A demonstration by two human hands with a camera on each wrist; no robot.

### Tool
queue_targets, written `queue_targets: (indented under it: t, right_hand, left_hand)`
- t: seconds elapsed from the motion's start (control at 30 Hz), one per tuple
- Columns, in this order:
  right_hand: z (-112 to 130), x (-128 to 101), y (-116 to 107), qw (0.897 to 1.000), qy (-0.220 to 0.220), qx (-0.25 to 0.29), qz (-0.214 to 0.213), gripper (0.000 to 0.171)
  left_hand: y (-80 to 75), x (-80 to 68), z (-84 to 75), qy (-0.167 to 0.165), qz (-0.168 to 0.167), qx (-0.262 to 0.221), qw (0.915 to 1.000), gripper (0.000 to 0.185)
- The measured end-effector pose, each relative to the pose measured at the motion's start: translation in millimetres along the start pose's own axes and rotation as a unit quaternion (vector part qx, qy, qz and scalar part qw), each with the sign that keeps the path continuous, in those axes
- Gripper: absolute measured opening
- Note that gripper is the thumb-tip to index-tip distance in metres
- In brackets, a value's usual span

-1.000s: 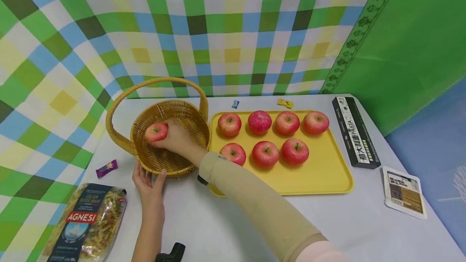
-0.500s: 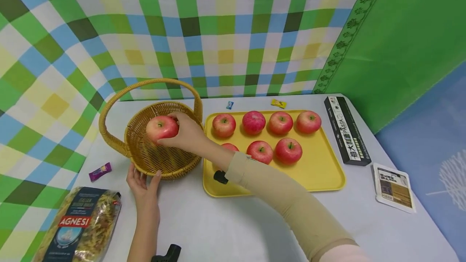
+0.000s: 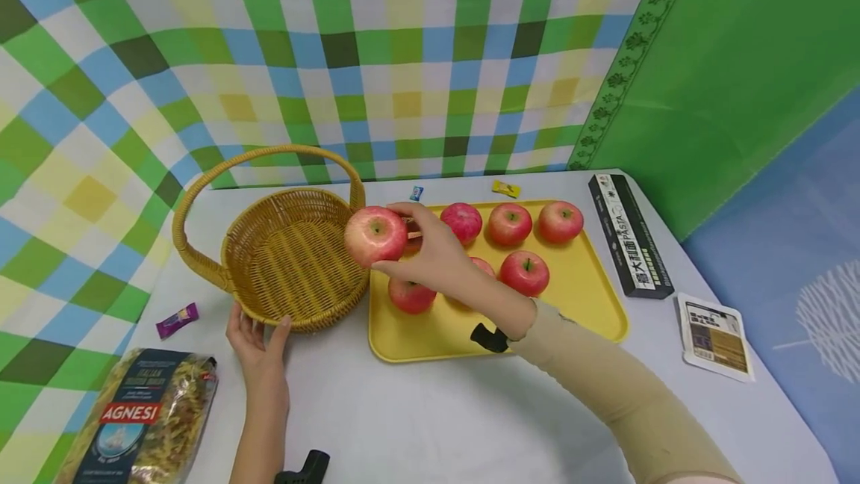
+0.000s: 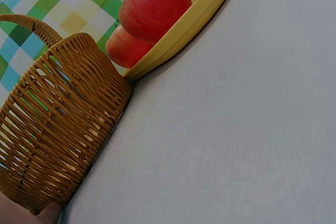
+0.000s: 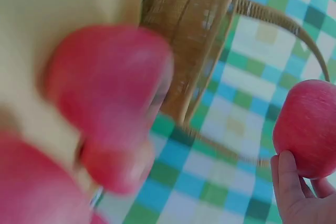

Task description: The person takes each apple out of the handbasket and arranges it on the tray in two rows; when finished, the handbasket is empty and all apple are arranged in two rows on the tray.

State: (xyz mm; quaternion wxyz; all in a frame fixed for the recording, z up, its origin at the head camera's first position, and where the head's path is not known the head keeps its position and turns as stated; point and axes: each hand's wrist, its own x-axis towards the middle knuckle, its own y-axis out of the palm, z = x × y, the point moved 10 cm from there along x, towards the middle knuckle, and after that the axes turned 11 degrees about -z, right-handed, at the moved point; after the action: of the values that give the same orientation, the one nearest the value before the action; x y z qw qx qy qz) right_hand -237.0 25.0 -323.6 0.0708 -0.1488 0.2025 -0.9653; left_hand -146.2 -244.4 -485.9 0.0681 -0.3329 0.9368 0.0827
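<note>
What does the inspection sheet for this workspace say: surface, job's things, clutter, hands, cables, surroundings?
Surface: white table, bare in front.
Job's things: held apple lifted between the wicker basket and yellow tray; basket holds nothing; more apples on the tray.
Clutter: pasta bag, black pasta box, white packet, purple candy, two small candies behind the tray.
Hands: right hand grips the held apple; left hand rests against the basket's near wall.
Cables: nothing seen.
Surroundings: checked cloth and green cloth behind.
</note>
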Motion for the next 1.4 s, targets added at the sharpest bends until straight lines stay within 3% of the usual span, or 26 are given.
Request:
queue_targets:
  t: [0.47,0.73,0.93,1.13,1.4]
  right_hand:
    - [-55.5,-60.1,-128.2,0.989,0.029,-0.026,-0.140,0.075]
    - [-93.4,-96.7,-185.6,0.975,0.078,-0.056,-0.199,0.077]
    - [-134.3,-115.8,-223.6,0.957,0.132,-0.098,-0.238,0.080]
    - [-174.2,-119.6,-245.1,0.943,0.162,-0.134,-0.257,0.079]
    - [-213.5,-128.6,-243.2,0.939,0.218,-0.156,-0.215,0.082]
  left_hand:
    - [2.6,-2.1,-4.2,0.018,-0.001,-0.019,0.9997,0.079]
    - [2.8,-3.8,-4.5,0.025,-0.006,-0.023,0.9994,0.080]
    - [3.0,-4.4,-9.4,0.033,-0.008,-0.029,0.9990,0.078]
    - [1.1,-3.4,-13.1,0.032,-0.012,-0.038,0.9987,0.076]
    - [4.5,-6.3,-8.4,0.017,-0.012,-0.030,0.9993,0.076]
